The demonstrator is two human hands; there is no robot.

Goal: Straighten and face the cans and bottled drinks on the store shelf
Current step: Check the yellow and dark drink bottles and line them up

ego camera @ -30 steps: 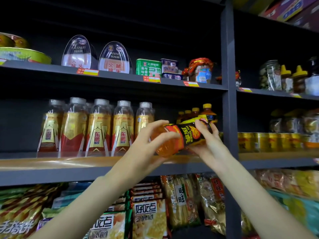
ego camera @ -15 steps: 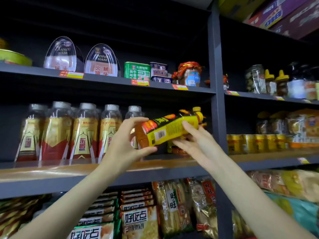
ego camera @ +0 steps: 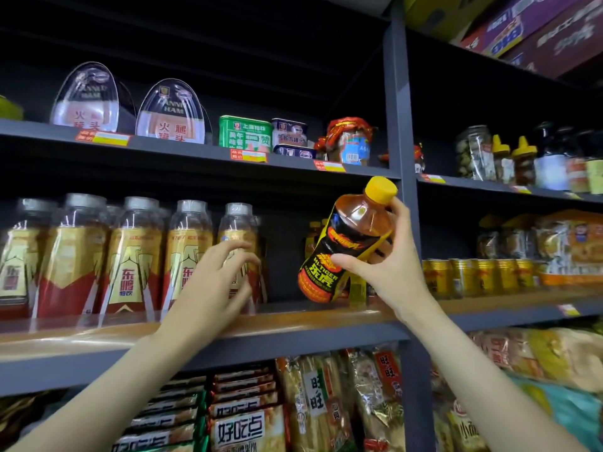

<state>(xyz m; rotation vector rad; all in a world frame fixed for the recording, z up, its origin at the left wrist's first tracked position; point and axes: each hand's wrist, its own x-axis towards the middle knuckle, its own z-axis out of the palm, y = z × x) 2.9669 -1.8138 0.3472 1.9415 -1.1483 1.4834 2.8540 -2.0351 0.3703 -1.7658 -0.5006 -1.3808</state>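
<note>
The right hand's (ego camera: 388, 272) fingers (ego camera: 396, 210) and thumb wrap the orange bottle (ego camera: 346, 249), holding it tilted, cap up and to the right, label toward the camera, just above the shelf (ego camera: 293, 324). It is not yet set down. The left hand (ego camera: 215, 285) holds nothing, its fingers loosely spread in front of the nearest tall bottle (ego camera: 239, 236); whether they touch it I cannot tell. Left of the orange bottle, the row of tall bottles (ego camera: 130, 256) stands upright, labels facing out, so that stretch looks done. Right of it, gold cans (ego camera: 473, 277) line the shelf edge. Behind it more orange bottles (ego camera: 313, 236) stand, mostly hidden. Placing this one upright remains.
</note>
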